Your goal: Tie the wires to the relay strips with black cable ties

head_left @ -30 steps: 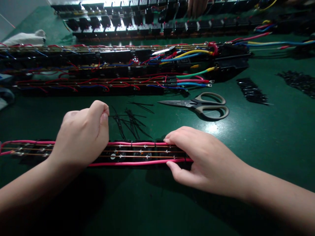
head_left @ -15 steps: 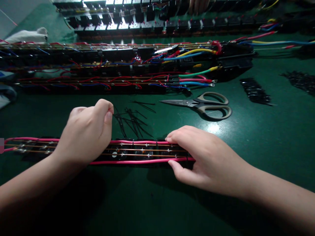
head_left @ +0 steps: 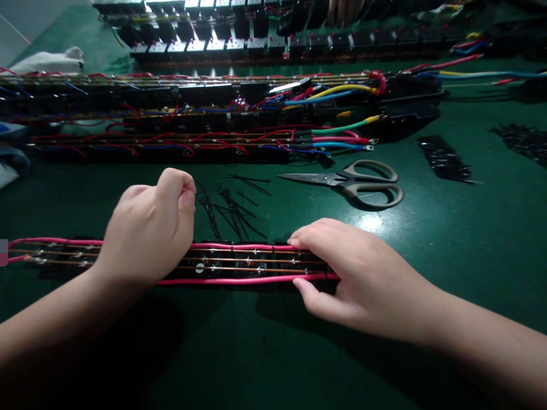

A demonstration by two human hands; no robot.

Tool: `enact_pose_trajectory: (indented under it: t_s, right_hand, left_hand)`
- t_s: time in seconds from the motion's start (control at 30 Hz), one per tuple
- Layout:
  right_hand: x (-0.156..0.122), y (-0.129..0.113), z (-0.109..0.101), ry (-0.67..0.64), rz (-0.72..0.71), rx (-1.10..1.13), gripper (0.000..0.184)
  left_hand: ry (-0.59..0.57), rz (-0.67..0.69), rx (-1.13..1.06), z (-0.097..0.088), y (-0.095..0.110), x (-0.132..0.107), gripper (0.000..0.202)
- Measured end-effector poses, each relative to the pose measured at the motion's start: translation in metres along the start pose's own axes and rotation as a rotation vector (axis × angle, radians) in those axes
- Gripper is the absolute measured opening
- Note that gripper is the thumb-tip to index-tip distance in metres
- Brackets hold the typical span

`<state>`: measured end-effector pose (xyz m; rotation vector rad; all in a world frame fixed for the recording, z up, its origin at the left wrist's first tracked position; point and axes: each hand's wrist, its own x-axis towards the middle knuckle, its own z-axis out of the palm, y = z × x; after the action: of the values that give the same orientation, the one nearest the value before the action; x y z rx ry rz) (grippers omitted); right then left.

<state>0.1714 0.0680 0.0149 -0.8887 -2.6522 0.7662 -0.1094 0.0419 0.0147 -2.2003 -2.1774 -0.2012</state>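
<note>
A long black socket strip (head_left: 252, 265) lies crosswise in front of me, with copper-coloured rods along it and a pink wire (head_left: 239, 281) down each long side. My right hand (head_left: 363, 273) clasps its right part, thumb on the near edge and fingers on the far edge. Over the left part, my left hand (head_left: 147, 228) is closed in a fist with thumb and forefinger pressed together; what they hold, if anything, is hidden. Just beyond the strip, several loose black cable ties (head_left: 235, 210) are scattered near my left fist. Small dark ties circle the far pink wire.
Scissors (head_left: 342, 181) lie beyond my right hand, blades pointing left. Bundles of black cable ties (head_left: 444, 159) rest at the right. Further back stand several wired strips (head_left: 171, 142) with coloured leads. Another person's hand (head_left: 345, 11) shows at the top edge.
My left fist has shifted slightly up and to the left. The right hand keeps its hold on the strip, almost unmoved.
</note>
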Motion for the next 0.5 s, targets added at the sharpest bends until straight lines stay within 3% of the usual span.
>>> enact_pose_trajectory:
  t_s: [0.17,0.4,0.5]
  right_hand:
    - [-0.0003,-0.0001,0.0005,0.003,-0.001,0.0,0.02]
    - [-0.0006,0.0025,0.0013,0.006,-0.007,0.012,0.025]
    - [-0.0005,0.0018,0.0013,0.008,-0.009,0.012,0.025]
  left_hand:
    - [-0.013,-0.016,0.045,0.0016,0.0012,0.001,0.033]
    - [-0.078,0.135,-0.123,0.0042,-0.001,0.0041,0.021]
    - [-0.046,0.148,-0.184,0.0045,-0.0018,0.0028,0.021]
